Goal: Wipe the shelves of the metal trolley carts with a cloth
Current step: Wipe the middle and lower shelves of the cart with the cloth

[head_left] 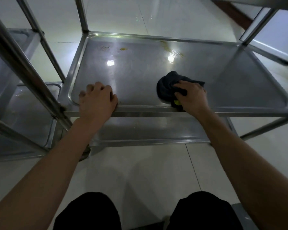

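A steel trolley shelf [140, 75] lies in front of me, with a raised rim all round. My right hand [192, 97] presses a dark bunched cloth [166, 87] onto the shelf near its front edge. My left hand [96, 98] rests curled over the shelf's front rim at the left and holds no object. Yellowish stains [123, 48] and a smear [173, 50] mark the far part of the shelf. A lower shelf [148, 130] shows beneath the front rim.
A second metal trolley [23, 100] stands close on the left, its slanted posts crossing the view. Upright posts [81, 14] rise at the shelf's corners. Another metal frame [273, 39] is at the upper right. White floor tiles and my dark-clothed knees fill the foreground.
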Demonstrator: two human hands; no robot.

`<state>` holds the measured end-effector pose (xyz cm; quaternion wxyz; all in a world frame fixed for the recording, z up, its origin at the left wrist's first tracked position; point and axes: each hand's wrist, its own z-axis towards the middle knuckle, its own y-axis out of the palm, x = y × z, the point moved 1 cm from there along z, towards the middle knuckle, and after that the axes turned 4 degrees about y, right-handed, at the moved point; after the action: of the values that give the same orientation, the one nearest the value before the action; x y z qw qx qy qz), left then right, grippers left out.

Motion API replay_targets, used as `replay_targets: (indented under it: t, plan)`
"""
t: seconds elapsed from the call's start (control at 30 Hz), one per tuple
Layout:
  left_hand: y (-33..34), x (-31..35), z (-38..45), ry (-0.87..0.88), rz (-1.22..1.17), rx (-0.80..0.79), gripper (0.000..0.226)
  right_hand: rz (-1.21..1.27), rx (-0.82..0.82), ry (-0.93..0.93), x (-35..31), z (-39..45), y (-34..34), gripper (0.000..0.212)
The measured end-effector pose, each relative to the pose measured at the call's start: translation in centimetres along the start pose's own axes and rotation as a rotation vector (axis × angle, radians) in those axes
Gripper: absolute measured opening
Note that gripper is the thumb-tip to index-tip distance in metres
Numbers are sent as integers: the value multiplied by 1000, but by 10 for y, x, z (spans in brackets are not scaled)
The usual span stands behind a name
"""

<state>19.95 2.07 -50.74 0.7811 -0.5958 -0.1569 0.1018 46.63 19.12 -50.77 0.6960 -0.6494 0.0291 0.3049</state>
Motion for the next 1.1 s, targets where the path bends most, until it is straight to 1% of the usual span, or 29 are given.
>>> replay_targets:
  t: [0.13,0.27,0.37,0.4,0.5,0.53,0.6,0.67,0.73,0.8,0.87,0.93,1.0,1.1]
  plan:
    - [1,-3,2,27,-23,11,27,-13,-7,-3,-6,-6,-4,33]
    - [1,-3,7,41,-18,-34,29,-14,-55,2,-9,-9,-7,35]
    - [0,-5,7,58,-40,-34,28,-14,-41,-25,-9,-11,-8,35]
    - [0,-6,9,68,-19,-61,28,-18,-36,-43,-7,-11,-8,35]
    - [-1,-5,19,157,139,-211,33,-10,-29,-87,2,-9,-5,37]
    - [-3,-4,22,141,149,-229,33,0,-36,-94,4,-8,-4,37]
    - [-8,4,25,51,99,-197,28,12,-59,-107,8,-3,-6,38]
    - [-12,30,23,36,55,-132,20,43,-71,-126,14,0,-10,39]
    - [-12,76,20,92,-82,-38,24,70,-72,-163,23,2,-14,38]
    - [-11,132,22,134,-205,19,28,66,-53,-211,40,7,-22,36]
    - [-7,181,28,152,-215,31,29,54,-38,-213,57,11,-32,33]
    - [-2,214,34,133,-201,25,29,37,-70,-185,73,13,-43,34]
    - [3,236,35,108,-188,-1,30,15,-106,-195,85,11,-53,35]
    - [12,256,33,108,-173,-35,34,8,-115,-229,94,7,-64,34]
